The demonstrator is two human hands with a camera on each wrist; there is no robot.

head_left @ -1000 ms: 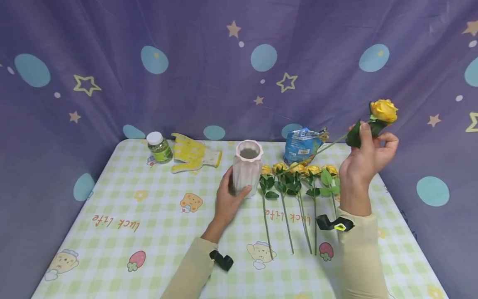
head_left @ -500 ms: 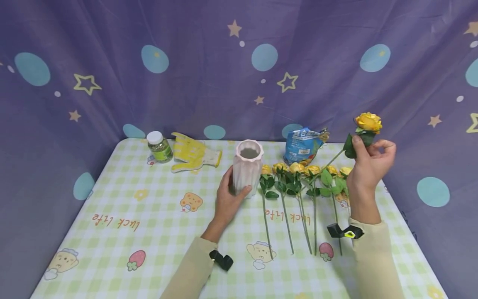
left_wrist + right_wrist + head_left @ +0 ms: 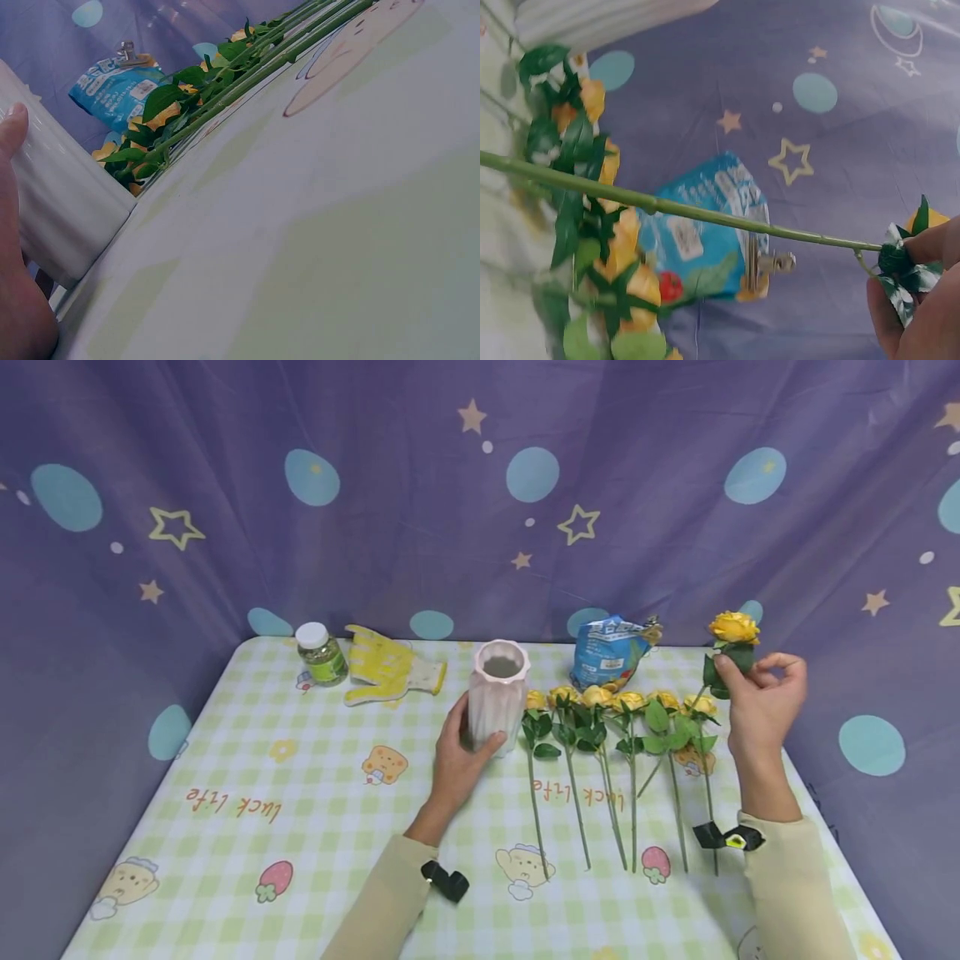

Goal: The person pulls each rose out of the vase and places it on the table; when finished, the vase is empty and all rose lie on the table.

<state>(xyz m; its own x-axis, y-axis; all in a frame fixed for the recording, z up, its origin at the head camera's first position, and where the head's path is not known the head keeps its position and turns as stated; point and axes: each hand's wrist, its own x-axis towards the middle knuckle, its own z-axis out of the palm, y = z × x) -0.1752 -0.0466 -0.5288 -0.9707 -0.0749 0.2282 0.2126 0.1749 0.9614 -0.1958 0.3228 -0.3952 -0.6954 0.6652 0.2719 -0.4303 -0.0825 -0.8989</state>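
Observation:
My left hand (image 3: 463,756) is wrapped round the lower part of a pale pink fluted vase (image 3: 497,706), which stands upright on the table; the left wrist view shows the thumb along the vase wall (image 3: 71,180). Up at the right, my right hand (image 3: 765,706) pinches a yellow rose (image 3: 734,628) just below its bloom, among the dark leaves. In the right wrist view its long green stem (image 3: 705,217) runs away from the fingers. The rose is held over a row of yellow roses (image 3: 630,702) lying side by side, stems toward me.
Behind the row stands a blue snack bag (image 3: 609,653) with a metal clip (image 3: 761,262). At the back left are a white-lidded jar (image 3: 321,656) and a yellow-and-white glove (image 3: 390,668). A checked cloth (image 3: 315,852) covers the table, and a purple curtain (image 3: 420,543) hangs behind.
My right hand has come down and slightly right, and the rose is lower, its stem now pointing more steeply down over the row. My left hand and the vase have stayed put.

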